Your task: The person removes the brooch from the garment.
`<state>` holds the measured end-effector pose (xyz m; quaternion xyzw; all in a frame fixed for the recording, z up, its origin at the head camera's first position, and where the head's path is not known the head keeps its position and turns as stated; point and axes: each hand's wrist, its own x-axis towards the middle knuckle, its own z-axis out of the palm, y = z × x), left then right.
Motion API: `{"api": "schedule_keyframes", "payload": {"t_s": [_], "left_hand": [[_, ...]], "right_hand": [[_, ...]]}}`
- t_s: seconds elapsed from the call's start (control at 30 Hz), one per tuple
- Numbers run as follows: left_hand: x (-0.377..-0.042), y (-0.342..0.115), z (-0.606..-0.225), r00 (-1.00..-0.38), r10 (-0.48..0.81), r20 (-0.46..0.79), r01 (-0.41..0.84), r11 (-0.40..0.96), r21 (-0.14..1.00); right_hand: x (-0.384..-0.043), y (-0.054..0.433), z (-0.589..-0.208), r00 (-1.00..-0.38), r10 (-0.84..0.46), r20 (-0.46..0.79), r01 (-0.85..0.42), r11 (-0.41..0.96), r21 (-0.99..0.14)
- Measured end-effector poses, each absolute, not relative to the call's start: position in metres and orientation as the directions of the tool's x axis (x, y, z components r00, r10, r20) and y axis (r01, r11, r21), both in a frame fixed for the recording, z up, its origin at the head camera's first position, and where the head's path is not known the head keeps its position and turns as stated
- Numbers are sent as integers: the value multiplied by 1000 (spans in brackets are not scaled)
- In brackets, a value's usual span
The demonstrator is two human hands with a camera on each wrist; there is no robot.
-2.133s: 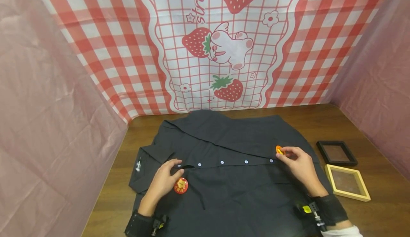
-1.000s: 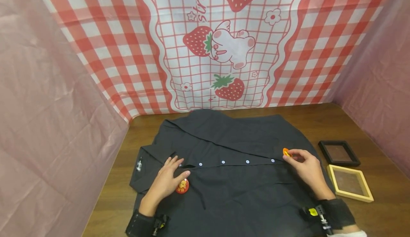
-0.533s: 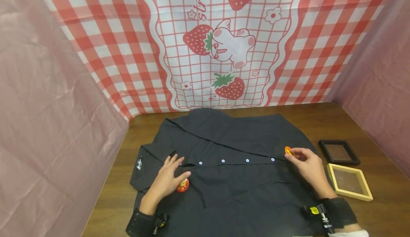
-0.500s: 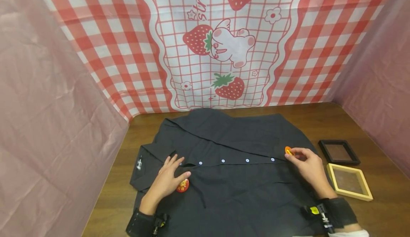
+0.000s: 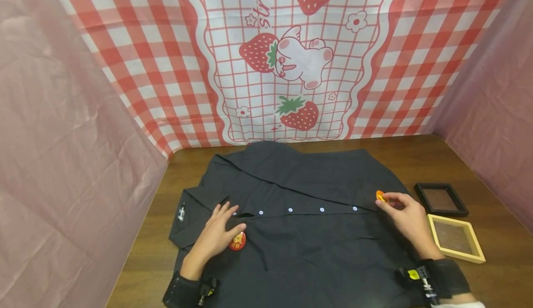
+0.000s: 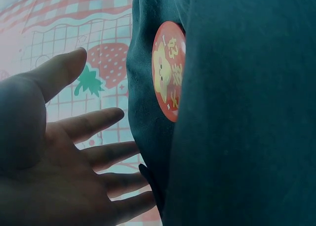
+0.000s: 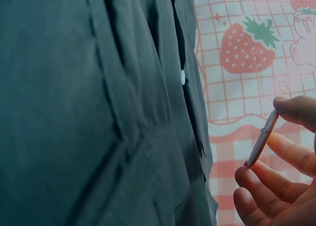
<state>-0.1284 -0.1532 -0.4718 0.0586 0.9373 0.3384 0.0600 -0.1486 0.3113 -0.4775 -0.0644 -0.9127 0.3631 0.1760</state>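
An orange badge (image 5: 381,196) is pinched on edge between the thumb and fingers of the right hand (image 5: 410,218), apart from the dark shirt (image 5: 308,252) and near one of its buttons (image 5: 355,208); the fingers of the left hand (image 5: 217,235) are spread and nothing is gripped by them; a red badge (image 5: 238,242) is laid on the shirt, just beside the left thumb; a black frame (image 5: 441,199) and a yellow frame (image 5: 455,237) are set on the wooden table (image 5: 145,252).
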Motion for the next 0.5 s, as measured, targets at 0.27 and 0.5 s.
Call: {"api": "schedule_keyframes", "payload": {"t_s": [0.27,0.5], "left_hand": [[-128,-154,-471,-988,138,-76,56,756,652],[-128,-154,-472,-988,138,-74,57,760,647]], "right_hand": [[-149,318,-479,-922,264,285,-8,720,-694],[-148,322,-478,-922,275,273,9,719,-695]]}}
